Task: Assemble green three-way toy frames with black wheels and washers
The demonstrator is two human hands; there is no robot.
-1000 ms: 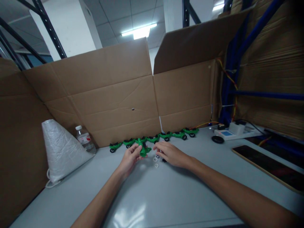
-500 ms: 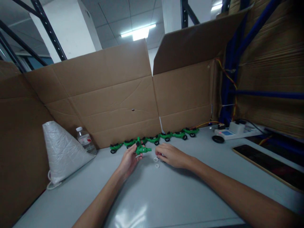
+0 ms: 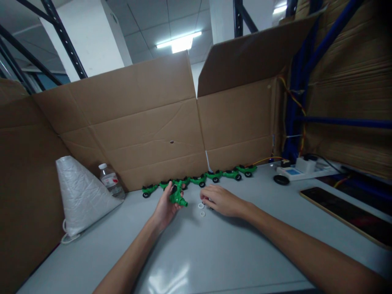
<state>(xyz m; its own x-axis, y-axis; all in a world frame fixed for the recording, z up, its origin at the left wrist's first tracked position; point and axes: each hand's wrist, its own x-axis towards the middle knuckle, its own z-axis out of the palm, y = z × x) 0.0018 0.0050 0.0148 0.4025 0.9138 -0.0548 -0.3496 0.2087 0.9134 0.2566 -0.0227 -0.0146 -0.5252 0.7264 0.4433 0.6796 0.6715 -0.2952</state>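
My left hand (image 3: 166, 208) is closed around a green plastic toy vehicle body (image 3: 177, 196), whose narrow end points down to the right, above the table. To its right, my right hand (image 3: 220, 200) rests low at the tabletop with its fingers curled together. Small dark bits show by those fingertips, but what they pinch is hidden. Just left of the fingers lie two white rings (image 3: 201, 206), one in front of the other. Behind both hands several green toy vehicles (image 3: 214, 176) with black wheels stand in a row.
Cardboard walls (image 3: 137, 134) enclose the grey table (image 3: 183, 253) at the back and left. A silvery bag (image 3: 81, 200) and a water bottle (image 3: 110, 179) stand at left. On the right are a power strip (image 3: 297, 171), a black disc (image 3: 281, 179) and a phone (image 3: 346, 212).
The green toy body in my left hand has turned, so its narrow end now points down to the right instead of straight right. My right hand has hardly moved.
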